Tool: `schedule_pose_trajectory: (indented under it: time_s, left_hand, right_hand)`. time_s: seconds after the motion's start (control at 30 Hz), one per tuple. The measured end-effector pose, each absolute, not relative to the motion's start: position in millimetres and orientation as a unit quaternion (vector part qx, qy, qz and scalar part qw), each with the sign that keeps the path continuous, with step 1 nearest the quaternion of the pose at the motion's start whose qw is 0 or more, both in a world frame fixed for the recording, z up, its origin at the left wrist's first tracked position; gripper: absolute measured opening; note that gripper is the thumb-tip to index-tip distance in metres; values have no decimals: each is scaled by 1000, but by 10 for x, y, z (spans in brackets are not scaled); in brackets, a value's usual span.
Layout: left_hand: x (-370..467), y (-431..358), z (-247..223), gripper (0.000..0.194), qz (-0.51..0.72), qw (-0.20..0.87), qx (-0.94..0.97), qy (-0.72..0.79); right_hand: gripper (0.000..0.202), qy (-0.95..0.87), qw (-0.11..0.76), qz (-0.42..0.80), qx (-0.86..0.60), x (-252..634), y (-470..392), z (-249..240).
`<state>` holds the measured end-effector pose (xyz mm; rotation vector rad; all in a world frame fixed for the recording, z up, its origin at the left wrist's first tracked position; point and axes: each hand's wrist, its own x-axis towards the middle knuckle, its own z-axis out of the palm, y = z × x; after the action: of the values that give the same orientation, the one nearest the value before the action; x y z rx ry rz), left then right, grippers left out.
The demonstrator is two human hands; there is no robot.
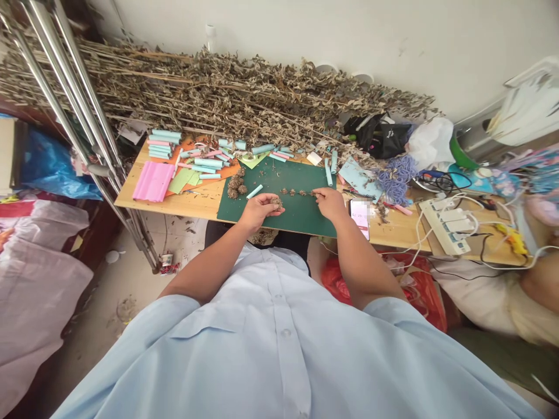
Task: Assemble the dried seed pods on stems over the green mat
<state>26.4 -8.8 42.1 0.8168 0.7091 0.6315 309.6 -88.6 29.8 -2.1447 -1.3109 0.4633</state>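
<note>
My left hand (261, 210) is closed around a ball of dried, crumbled herb (276, 202) over the green cutting mat (288, 218). On the right side of the mat, my right hand (328, 202) has its fingers pinched at the end of a row of small dried herb clumps (292, 191). Its fingertips meet the last clump; whether they grip it is hard to see. Several larger herb balls (236, 185) are heaped at the mat's left. Between that heap and my left hand lies a pale blue paper roll (254, 191).
Dried leafy stalks (244, 99) are piled along the wall. Blue and pink paper rolls (205, 163) and a pink paper stack (152, 181) lie on the left. At right are a phone (360, 219), purple yarn (396, 176) and a power strip (445, 226). Metal crutches (82, 110) lean at left.
</note>
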Motion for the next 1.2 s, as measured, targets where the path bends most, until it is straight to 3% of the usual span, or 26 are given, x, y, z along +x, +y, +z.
schedule_pose_trajectory:
  time_s: [0.17,0.33,0.5,0.6,0.87,1.2]
  left_hand:
    - [268,-87,415,42,295,810,385,328]
    - [276,-90,400,42,301,813,378,326]
    - [282,-72,354,45,311,820,359,321]
    - [293,-71,309,46,334,815,354,314]
    - [350,-80,277,46,345,800,350,345]
    - [346,-98,338,36,333,804,350,346]
  right_hand:
    - [33,-458,306,157,-820,3066,-904,323]
    - [24,-461,362,60,-808,2863,-921,427]
    - [28,-528,446,182,-699,2193,-989,502]
    - [30,-550,461,160,-677,1831,-1011,485]
    - [26,-635,366,23,-680,1649,-949,385]
    - [30,-657,329,-17,-678,1724,-901,326]
